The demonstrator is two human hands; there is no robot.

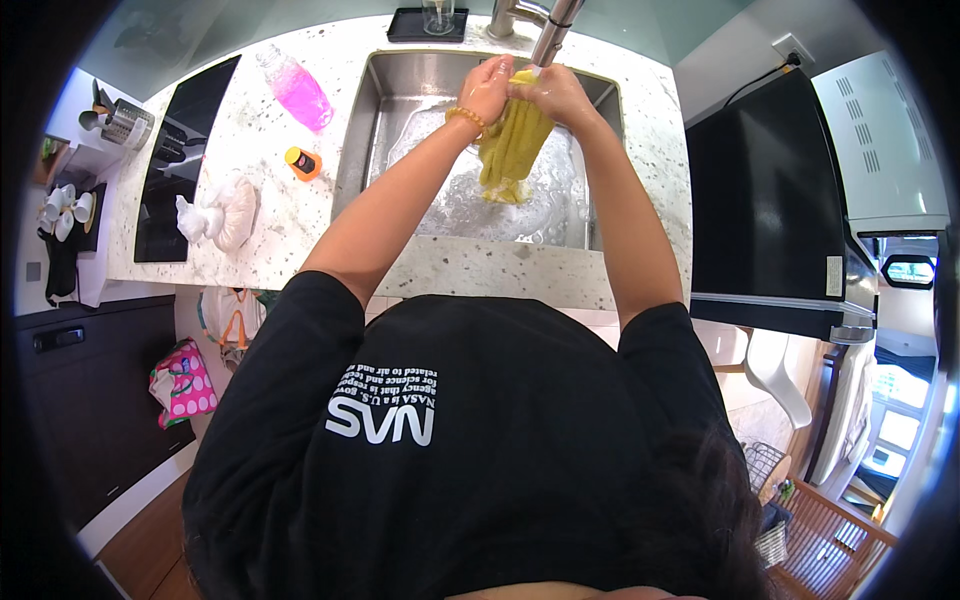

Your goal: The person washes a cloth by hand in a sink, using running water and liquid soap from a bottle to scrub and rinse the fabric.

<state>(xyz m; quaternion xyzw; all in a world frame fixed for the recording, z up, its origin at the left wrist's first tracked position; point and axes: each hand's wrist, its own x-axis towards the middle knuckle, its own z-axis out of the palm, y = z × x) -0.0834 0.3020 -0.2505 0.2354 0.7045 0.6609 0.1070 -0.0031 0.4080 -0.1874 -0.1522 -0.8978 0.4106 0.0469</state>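
Observation:
A wet yellow-green cloth hangs from both my hands over a stainless steel sink. My left hand, with a yellow beaded bracelet at the wrist, grips the cloth's upper left edge. On the other side of the cloth's top, my right hand holds it just under the faucet spout. Water appears to run onto the cloth there. Suds and shallow water cover the sink bottom, and the cloth's lower end looks foamy.
On the speckled counter, left of the sink, are a bottle of pink liquid, a small orange bottle and a tied plastic bag. Beyond them lies a black cooktop. A black tray with a glass container stands behind the sink. A black refrigerator is at right.

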